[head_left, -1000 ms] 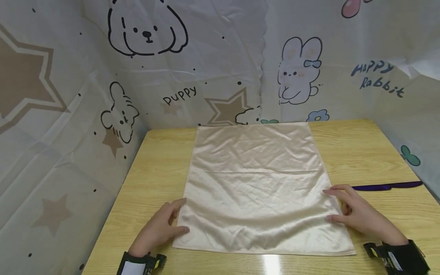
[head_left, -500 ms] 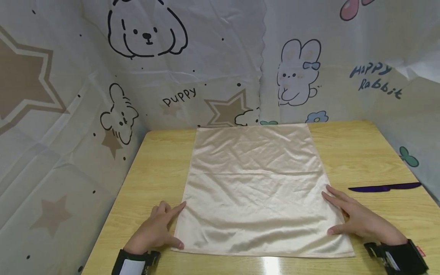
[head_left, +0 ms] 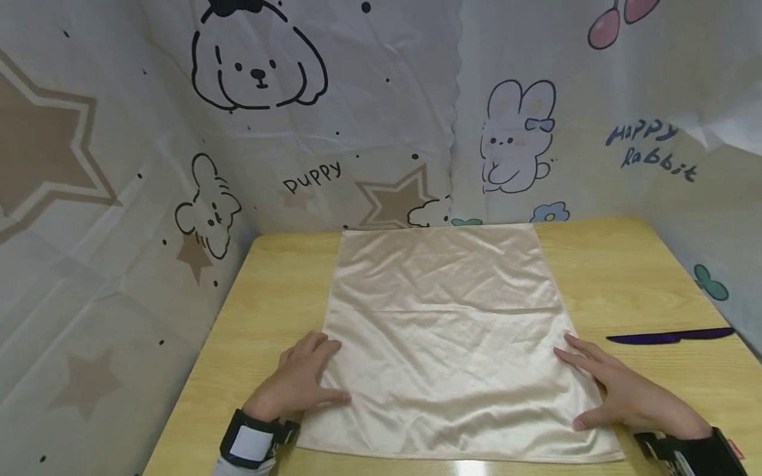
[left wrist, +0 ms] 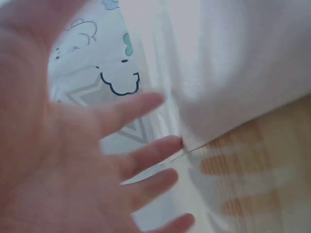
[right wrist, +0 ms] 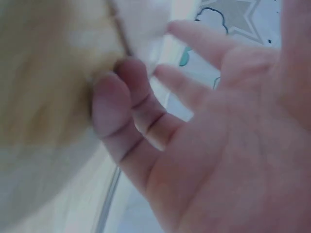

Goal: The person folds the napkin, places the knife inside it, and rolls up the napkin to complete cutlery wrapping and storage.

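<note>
Cartoon-printed sheeting point(head_left: 411, 46) is lining the walls behind a wooden table point(head_left: 280, 284), and a pale, satiny cloth point(head_left: 446, 350) is lying spread out across the middle of that table, its far edge reaching close to the back wall. One crease is running across it, and soft ripples are showing in the near half. A purple knife point(head_left: 669, 336) is lying apart from it, beyond the right hand point(head_left: 628, 390), near the table's right edge.

The left hand point(head_left: 294, 383) is spanning the cloth's left side, thumb and fingers parted; whether its fingertips are touching the fabric or just hovering, I cannot quite tell. The right hand is spanning the opposite side, thumb and fingers well apart, and neither hand is gripping anything.

Judging by this, the step in hand is looking like smoothing and squaring the cloth. The next move is probably calling for light, even outward pressure, with fingertips sliding flat so the far edge isn't being dragged askew.
</note>
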Action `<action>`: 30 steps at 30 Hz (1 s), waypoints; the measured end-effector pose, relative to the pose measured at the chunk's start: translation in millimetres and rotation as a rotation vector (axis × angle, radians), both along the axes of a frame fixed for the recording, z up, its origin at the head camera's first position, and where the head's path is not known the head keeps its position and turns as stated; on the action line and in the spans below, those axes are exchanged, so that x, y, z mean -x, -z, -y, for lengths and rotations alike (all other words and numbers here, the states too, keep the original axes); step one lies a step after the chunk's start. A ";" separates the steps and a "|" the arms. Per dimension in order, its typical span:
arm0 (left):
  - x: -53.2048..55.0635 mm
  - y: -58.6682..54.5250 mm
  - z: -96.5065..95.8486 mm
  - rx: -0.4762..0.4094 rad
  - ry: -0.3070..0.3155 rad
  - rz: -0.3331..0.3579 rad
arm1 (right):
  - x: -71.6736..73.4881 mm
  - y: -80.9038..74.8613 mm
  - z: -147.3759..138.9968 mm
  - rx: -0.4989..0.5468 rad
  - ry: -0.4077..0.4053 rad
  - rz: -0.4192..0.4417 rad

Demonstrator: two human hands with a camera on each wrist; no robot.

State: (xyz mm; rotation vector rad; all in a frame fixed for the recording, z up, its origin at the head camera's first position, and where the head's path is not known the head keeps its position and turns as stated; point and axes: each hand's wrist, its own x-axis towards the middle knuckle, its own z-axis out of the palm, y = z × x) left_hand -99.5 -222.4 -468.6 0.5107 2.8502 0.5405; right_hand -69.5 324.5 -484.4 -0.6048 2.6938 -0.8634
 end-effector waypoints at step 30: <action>-26.1 -13.5 23.6 -0.227 -0.352 0.206 | 39.5 -18.8 110.9 -0.051 -0.009 -0.194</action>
